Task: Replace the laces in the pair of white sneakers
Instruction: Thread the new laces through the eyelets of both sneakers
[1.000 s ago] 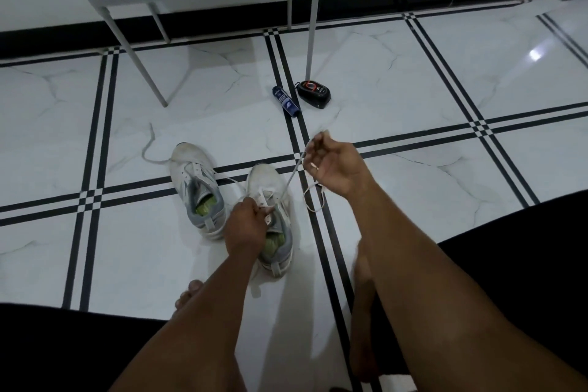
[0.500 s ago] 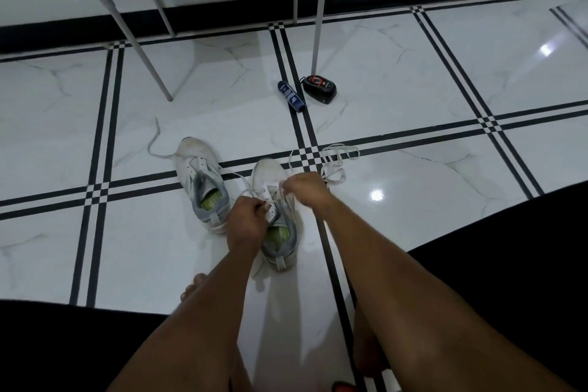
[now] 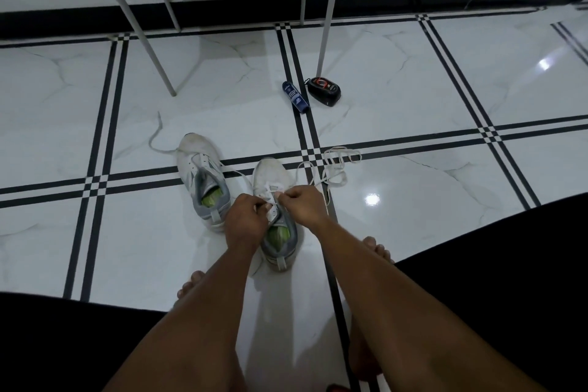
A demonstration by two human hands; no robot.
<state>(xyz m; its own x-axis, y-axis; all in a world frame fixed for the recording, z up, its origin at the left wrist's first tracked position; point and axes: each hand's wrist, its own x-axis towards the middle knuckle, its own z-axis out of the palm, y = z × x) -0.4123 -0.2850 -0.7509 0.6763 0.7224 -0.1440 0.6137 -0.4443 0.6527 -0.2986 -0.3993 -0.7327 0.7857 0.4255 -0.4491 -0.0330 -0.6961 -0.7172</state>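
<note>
The right hand (image 3: 304,203), raised a second ago, is now pinching the lace (image 3: 331,165) at the sneaker (image 3: 275,197); the left hand (image 3: 246,221) is gripping opposite; threading is continuing.

Legible text: none. Dark blue cylindrical spray can (image 3: 295,97) lying on the floor: white label printing, too small to read. Black oval container with red-ringed lid (image 3: 323,91) beside it: markings unreadable.

Two white sneakers (image 3: 203,178) (image 3: 275,200), one blue bottle (image 3: 295,96), one black case (image 3: 324,91), two hands (image 3: 246,221) (image 3: 304,204).
</note>
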